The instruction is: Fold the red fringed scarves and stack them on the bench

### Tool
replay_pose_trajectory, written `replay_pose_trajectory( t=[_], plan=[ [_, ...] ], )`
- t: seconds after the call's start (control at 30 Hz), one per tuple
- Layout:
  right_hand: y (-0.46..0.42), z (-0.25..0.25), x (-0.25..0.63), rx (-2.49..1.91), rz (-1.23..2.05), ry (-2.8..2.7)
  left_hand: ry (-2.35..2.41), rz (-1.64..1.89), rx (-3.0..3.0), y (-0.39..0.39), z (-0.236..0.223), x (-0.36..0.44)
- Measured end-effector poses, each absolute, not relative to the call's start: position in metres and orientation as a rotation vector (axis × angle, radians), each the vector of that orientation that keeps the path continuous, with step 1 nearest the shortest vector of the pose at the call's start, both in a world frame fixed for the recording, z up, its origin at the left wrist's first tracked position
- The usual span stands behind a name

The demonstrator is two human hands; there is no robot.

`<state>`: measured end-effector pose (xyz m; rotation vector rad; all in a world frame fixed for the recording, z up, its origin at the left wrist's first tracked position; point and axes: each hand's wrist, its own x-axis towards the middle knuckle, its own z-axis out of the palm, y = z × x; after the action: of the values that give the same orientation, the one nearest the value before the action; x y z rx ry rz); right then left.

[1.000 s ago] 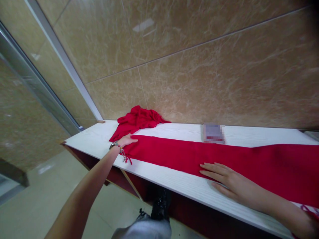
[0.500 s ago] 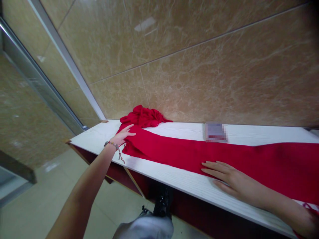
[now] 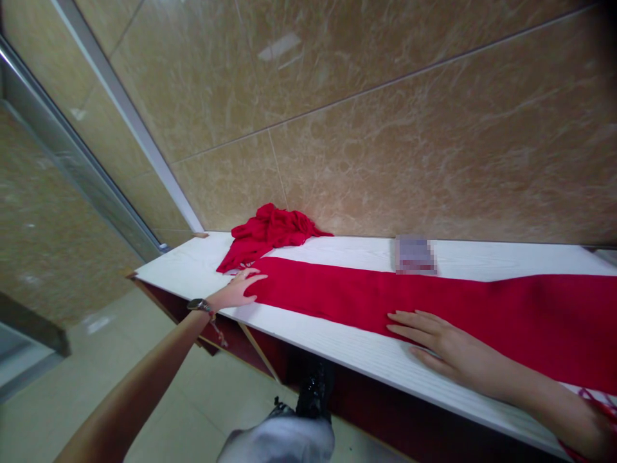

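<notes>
A dark watch (image 3: pixel 196 304), cord bracelets (image 3: pixel 213 314) (the right one red) and pale grey clothing (image 3: pixel 284 442) are worn.

The person's right hand (image 3: pixel 446 347) lies flat on a long red cloth (image 3: pixel 337 292). The left hand (image 3: pixel 234 291) touches the cloth's end, thumb and fingers spread apart. A dark watch (image 3: pixel 197 305) sits on that wrist. Just past the left hand is a crumpled red heap (image 3: pixel 272 228); whether it joins the long cloth is hard to tell. Past the right hand, a small blurry thing (image 3: pixel 413 255) sits on the white desk (image 3: pixel 187 260). A brown wall (image 3: pixel 385 141) stands behind both hands.
</notes>
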<state>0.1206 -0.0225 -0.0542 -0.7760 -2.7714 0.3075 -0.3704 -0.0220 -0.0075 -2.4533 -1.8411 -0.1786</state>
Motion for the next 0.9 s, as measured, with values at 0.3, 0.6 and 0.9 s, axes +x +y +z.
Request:
replay_pose_trajectory(
  t=[0.3, 0.6, 0.9],
  plan=[
    [-0.020, -0.062, 0.122, -0.749, 0.303, -2.726, -2.041, -0.345, -2.129, -0.001, -0.024, -0.395],
    [-0.020, -0.061, 0.122, -0.752, 0.297, -2.725, -2.073, -0.543, -2.366, -0.002, -0.026, -0.413],
    [-0.021, -0.060, 0.123, -0.764, 0.279, -2.757, -2.211, -0.380, -2.007, 0.012, -0.027, -0.393]
  ],
)
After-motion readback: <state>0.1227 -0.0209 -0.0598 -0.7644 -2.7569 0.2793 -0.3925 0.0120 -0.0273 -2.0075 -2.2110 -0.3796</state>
